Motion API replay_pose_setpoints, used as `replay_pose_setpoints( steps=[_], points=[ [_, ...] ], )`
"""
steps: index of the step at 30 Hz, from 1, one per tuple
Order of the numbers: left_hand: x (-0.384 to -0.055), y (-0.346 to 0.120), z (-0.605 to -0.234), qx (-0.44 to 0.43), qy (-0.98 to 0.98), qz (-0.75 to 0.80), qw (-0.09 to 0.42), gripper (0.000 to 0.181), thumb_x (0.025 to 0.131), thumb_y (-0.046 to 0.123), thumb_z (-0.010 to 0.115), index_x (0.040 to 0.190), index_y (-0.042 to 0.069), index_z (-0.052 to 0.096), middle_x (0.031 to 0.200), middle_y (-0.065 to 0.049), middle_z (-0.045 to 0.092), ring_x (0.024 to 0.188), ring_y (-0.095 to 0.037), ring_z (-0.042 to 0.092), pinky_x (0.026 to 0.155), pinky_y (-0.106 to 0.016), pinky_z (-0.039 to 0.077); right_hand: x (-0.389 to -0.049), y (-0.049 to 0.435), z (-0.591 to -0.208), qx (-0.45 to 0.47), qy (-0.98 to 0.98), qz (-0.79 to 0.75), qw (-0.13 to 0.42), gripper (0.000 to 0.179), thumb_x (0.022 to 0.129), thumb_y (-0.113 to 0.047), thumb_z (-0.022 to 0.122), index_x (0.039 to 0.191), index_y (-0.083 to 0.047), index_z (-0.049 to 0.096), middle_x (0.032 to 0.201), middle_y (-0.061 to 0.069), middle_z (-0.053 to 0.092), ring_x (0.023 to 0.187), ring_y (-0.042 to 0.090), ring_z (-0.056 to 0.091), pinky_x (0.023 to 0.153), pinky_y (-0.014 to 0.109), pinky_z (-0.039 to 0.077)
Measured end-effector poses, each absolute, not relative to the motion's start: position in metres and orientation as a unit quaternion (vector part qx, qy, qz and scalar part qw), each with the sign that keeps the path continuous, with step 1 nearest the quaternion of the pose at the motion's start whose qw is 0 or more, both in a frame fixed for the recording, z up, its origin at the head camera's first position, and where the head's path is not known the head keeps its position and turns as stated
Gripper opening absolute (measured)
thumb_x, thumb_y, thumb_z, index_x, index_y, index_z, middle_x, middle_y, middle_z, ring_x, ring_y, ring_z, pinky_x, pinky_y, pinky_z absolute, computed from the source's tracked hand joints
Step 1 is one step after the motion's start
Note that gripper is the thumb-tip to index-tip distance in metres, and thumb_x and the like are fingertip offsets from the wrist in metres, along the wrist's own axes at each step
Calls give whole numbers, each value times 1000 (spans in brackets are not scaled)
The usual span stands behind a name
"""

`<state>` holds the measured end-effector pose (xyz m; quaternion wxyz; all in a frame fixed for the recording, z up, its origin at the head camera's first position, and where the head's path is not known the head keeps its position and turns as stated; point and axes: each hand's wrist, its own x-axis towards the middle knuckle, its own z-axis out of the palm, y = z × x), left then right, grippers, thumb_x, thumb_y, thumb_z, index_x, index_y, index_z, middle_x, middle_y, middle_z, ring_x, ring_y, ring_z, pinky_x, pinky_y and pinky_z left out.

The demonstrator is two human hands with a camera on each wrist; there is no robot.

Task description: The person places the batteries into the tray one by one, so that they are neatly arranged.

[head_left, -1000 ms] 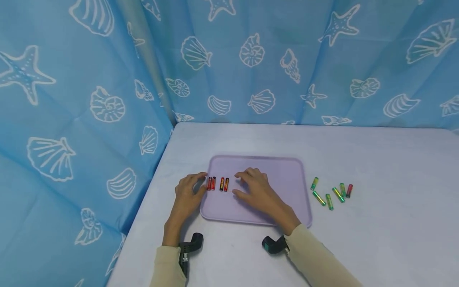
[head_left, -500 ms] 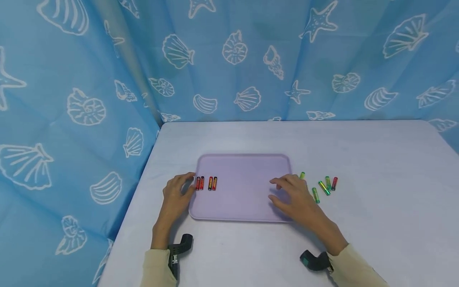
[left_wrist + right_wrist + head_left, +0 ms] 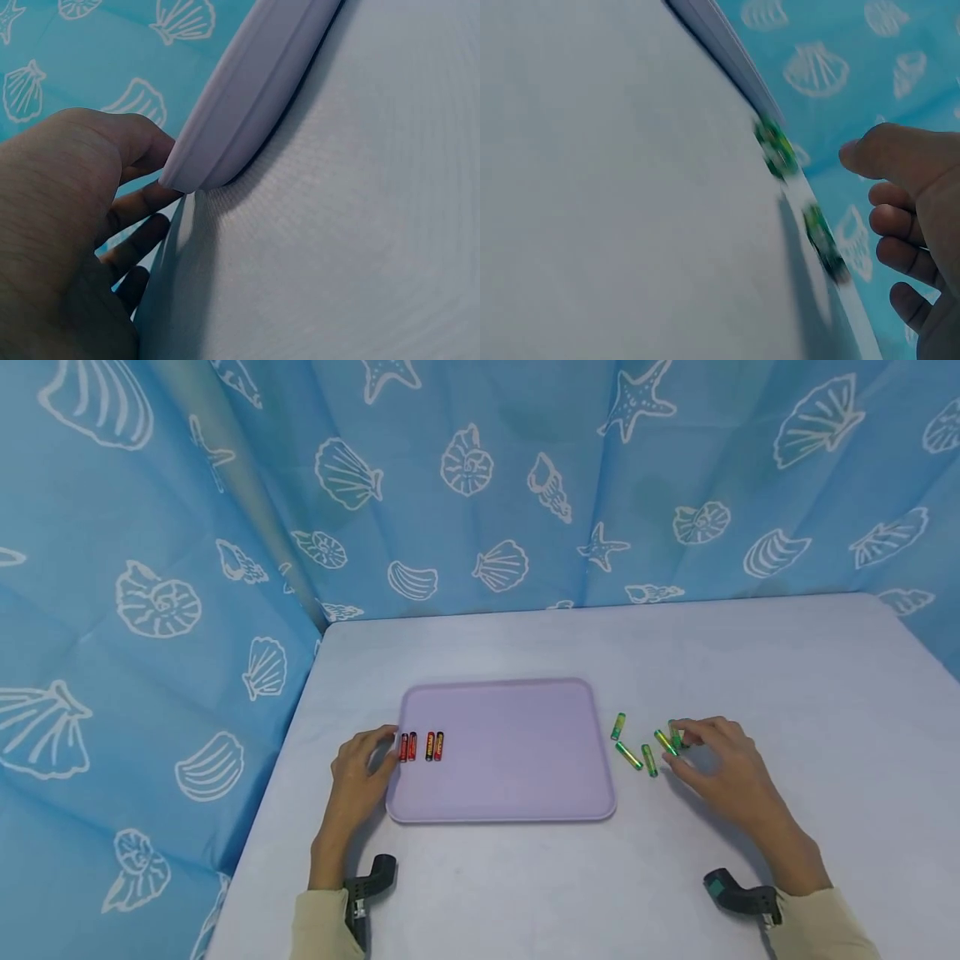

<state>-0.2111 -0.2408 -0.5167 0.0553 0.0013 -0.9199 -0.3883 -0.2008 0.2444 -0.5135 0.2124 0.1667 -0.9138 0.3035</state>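
My left hand [image 3: 362, 774] rests at the left edge of the lilac tray [image 3: 510, 777], thumb and forefinger apart at its rim. In the left wrist view, the fingertips of that hand [image 3: 75, 202] touch the tray's rim [image 3: 232, 112]. Inside the tray, near that edge, lie two red batteries [image 3: 408, 747] and two black-and-red batteries [image 3: 434, 747]. Beyond the tray's right side, my right hand [image 3: 731, 772] hovers over loose green batteries [image 3: 665, 742], thumb and forefinger spread. The right wrist view shows this hand [image 3: 922, 217] apart from two blurred green batteries [image 3: 823, 241].
More green batteries [image 3: 628, 755] lie scattered between the tray and my right hand. A white cloth covers the table [image 3: 510, 893]. Behind it and at left hangs a blue curtain [image 3: 420, 485] with shell patterns. Black wrist cameras [image 3: 738, 893] sit on both wrists.
My right hand has moved right, from above the tray to the green batteries. The loose red battery at far right is now hidden by it. My left hand stays at the tray; the head view has shifted.
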Motion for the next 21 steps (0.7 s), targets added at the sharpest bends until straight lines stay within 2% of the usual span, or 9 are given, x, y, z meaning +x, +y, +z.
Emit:
replay_pose_setpoints(
  steps=[3, 11, 21],
  points=[
    [-211, -240, -516, 0, -919, -392, 53, 41, 99, 18, 60, 139, 14, 58, 138, -9, 56, 138, -34, 35, 114, -58, 12, -202, 260, -514, 143, -922, 297, 205, 50, 72, -2, 85, 118, 0, 65, 94, 11, 58, 95, 31, 51, 77, 45, 37],
    [-210, -242, -515, 4, -921, -386, 54, 41, 98, 18, 60, 139, 15, 58, 137, -9, 56, 138, -34, 35, 114, -58, 12, -207, 276, -522, 76, -945, 302, 103, 50, 86, -15, 77, 130, 0, 58, 105, 15, 55, 105, 39, 46, 83, 59, 37],
    [-210, -241, -516, -4, -918, -392, 60, 41, 98, 16, 61, 139, 15, 58, 135, -8, 58, 138, -32, 35, 115, -57, 11, -215, 278, -523, 67, -954, 286, 55, 50, 89, -21, 74, 132, -2, 56, 106, 16, 54, 103, 37, 44, 82, 57, 37]
  ],
)
